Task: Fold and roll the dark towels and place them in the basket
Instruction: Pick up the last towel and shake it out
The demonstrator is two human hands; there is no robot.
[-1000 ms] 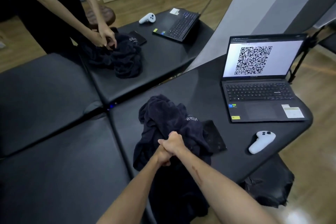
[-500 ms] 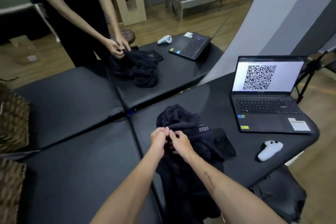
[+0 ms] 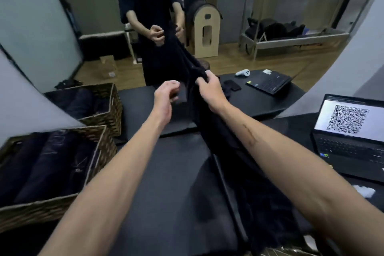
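Right hand [image 3: 209, 86] pinches the top edge of the dark towel [image 3: 232, 147], thumb and fingers curled round a bunched corner, and holds it up at about twelve o'clock from me. Left hand [image 3: 167, 94] hangs just beside it at eleven o'clock, fingers loosely curled and holding nothing that I can see. From the pinch the towel hangs and trails back toward me across the table [image 3: 166, 172], its lower part lying crumpled at about five o'clock.

I judge this to be the opening of the fold: the towel is raised to be shaken out, not yet flat, not yet folded. Next I need the left hand to find the other top corner, then spread the two apart so the cloth opens before I lay it down.

At nine o'clock stands the wicker basket [image 3: 104, 147], already holding rolled dark towels. An open laptop [image 3: 351, 137] showing a QR code sits at three o'clock, with a white controller [image 3: 363, 191] near its front edge. The table is black and padded. A tall mirror beyond it shows a person in dark clothes [image 3: 149, 27], the basket again, and a wooden floor.
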